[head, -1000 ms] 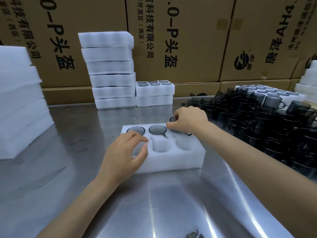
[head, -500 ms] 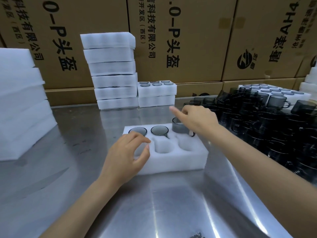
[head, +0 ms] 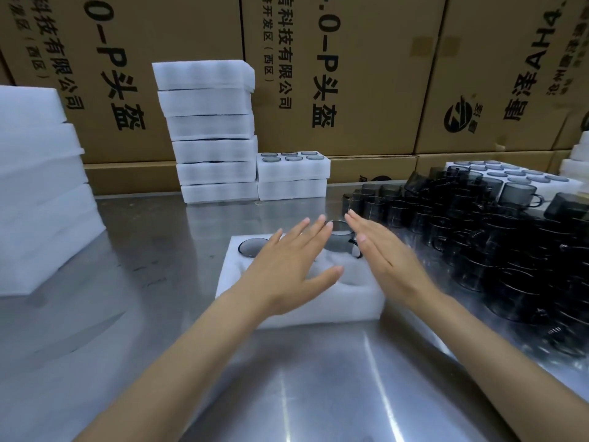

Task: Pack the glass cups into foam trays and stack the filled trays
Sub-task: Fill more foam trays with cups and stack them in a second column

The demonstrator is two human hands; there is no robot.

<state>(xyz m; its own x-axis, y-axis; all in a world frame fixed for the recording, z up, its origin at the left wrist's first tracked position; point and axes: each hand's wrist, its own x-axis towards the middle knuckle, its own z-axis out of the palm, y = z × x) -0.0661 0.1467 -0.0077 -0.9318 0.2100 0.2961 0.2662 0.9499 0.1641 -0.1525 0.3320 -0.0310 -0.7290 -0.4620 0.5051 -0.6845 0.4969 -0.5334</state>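
Note:
A white foam tray (head: 318,309) lies on the steel table in front of me. A grey glass cup (head: 253,247) sits flush in its far-left pocket. Another grey cup (head: 339,240) stands partly raised in the far-right pocket, its handle to the right. My left hand (head: 293,269) hovers flat over the tray's middle, fingers straight, hiding the middle far pocket. My right hand (head: 387,260), also flat with straight fingers, is over the tray's right side next to the raised cup. Neither hand holds anything. The near pockets that show are empty.
Many loose grey cups (head: 497,237) crowd the table's right side. Stacked foam trays (head: 213,132) stand at the back, with a filled pair (head: 293,175) beside them. More foam (head: 38,186) is piled at the left. Cardboard boxes (head: 344,74) wall the back.
My right hand let go of the far-right cup and opened flat. My left hand uncurled and moved forward over the tray's middle.

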